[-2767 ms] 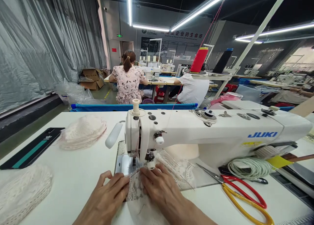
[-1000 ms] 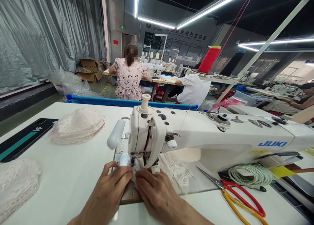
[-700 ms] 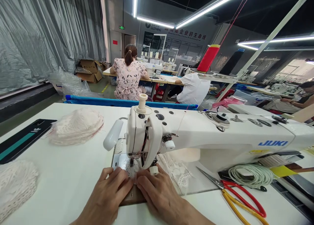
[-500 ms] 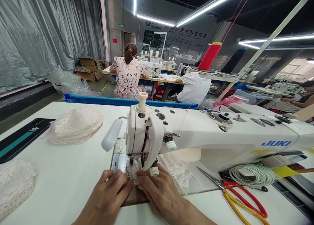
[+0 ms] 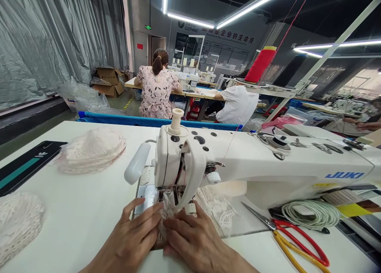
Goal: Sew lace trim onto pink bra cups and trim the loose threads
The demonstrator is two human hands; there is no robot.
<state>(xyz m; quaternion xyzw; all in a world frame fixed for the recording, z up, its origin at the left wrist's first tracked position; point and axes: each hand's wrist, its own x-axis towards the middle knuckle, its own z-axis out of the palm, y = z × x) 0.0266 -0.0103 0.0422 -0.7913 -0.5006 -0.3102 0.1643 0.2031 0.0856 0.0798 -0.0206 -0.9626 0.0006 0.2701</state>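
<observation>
On your table (image 5: 86,209), two fabric stacks (image 5: 92,150) lie left of the sewing machine (image 5: 253,155), and scissors (image 5: 272,225) before it.

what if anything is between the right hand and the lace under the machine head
Nothing visible: the fingers of the right hand appear to touch the lace directly. The scissors lie off to the right, out of the way.

Single head-worn view, looking forward and down; sewing machine (image 5: 253,157) close ahead.

An open cardboard box (image 5: 107,82) sits near silvery curtains (image 5: 56,42).
</observation>
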